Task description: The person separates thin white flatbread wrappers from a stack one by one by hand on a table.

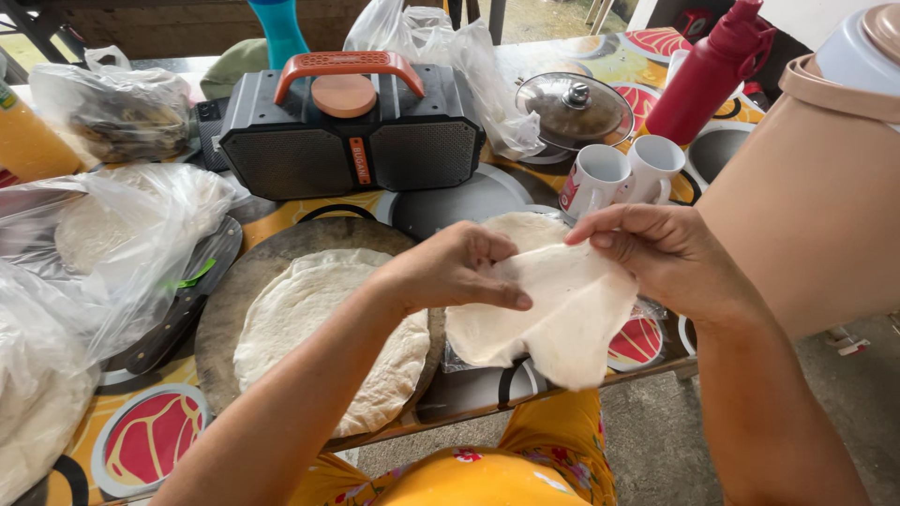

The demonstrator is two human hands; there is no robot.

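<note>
White flatbread (553,314); black speaker (352,136) w/ orange handle; red bottle (708,75); white mugs (619,173).

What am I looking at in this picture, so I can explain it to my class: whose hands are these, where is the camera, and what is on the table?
The one picture comes from a camera worn on a person's head, looking down at their own two bare hands. The left hand and right hand together hold up a thin sheet of white dough, pinching its top edge. Below the left arm lies a round dark board with more flat dough rounds stacked on it. The table has a patterned yellow and red cover. Behind stand a dark portable speaker with an orange handle, two white mugs, a glass pot lid, a red bottle and clear plastic bags.
</note>
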